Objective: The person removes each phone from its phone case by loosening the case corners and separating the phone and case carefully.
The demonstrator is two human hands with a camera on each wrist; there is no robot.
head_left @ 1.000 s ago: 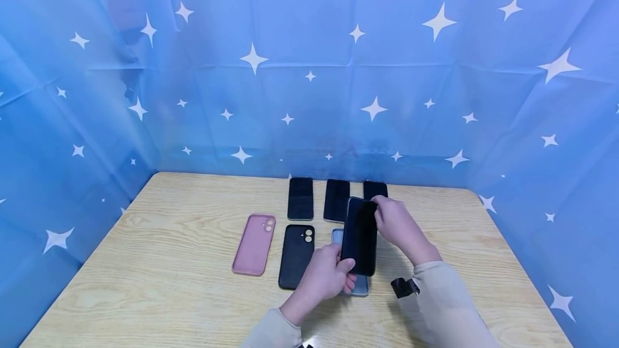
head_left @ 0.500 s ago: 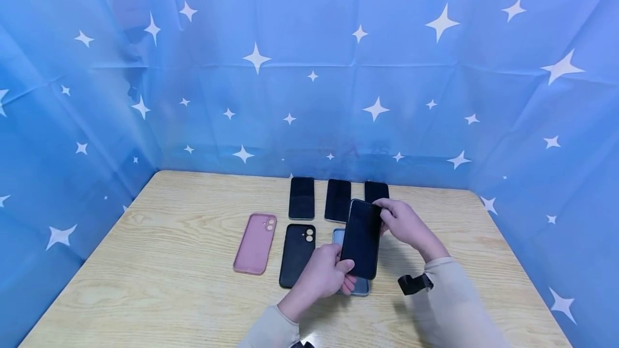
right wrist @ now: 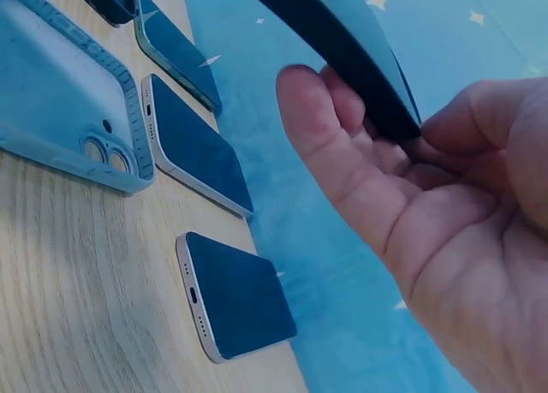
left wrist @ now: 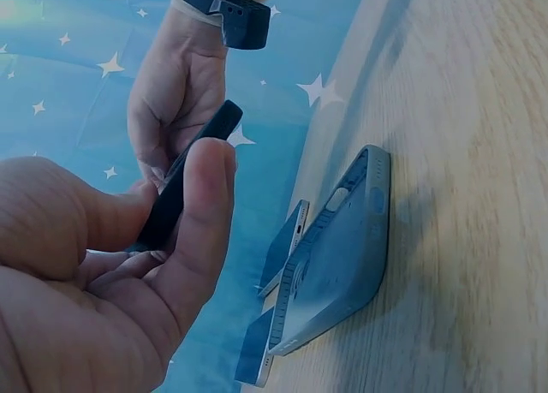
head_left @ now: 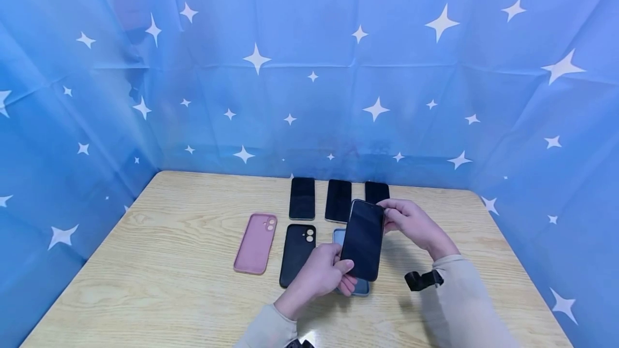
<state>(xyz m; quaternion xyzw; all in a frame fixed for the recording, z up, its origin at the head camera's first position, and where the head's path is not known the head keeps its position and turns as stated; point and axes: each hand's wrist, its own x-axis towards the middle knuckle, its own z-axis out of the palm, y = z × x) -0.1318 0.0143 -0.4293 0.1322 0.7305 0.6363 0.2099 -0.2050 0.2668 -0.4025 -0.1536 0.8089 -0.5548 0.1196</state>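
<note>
My hands hold a black smartphone (head_left: pixel 362 240), screen up and raised over the table. The left hand (head_left: pixel 320 273) grips its lower left corner, thumb on the front and fingers beneath. At the upper right corner, the right hand (head_left: pixel 413 224) pinches the edge between thumb and fingers. Seen edge-on in the left wrist view, the phone is a thick dark slab (left wrist: pixel 175 183). Under it on the table lies a light blue phone case (left wrist: pixel 338 247), inner side up, partly covered in the head view. A black phone case (head_left: pixel 296 254) lies just left, partly behind my left hand.
A pink phone case (head_left: pixel 255 243) lies farther left. Along the table's back edge lie a left phone (head_left: pixel 302 197), a middle phone (head_left: pixel 338 200) and a right phone (head_left: pixel 377 192), dark screens up. A blue curtain (head_left: pixel 309 95) with white stars stands behind the table (head_left: pixel 159 262).
My right hand has shifted right, and the phone's upper end has swung slightly right with it. The left hand keeps its grip almost in place. The cases and other phones have not moved.
</note>
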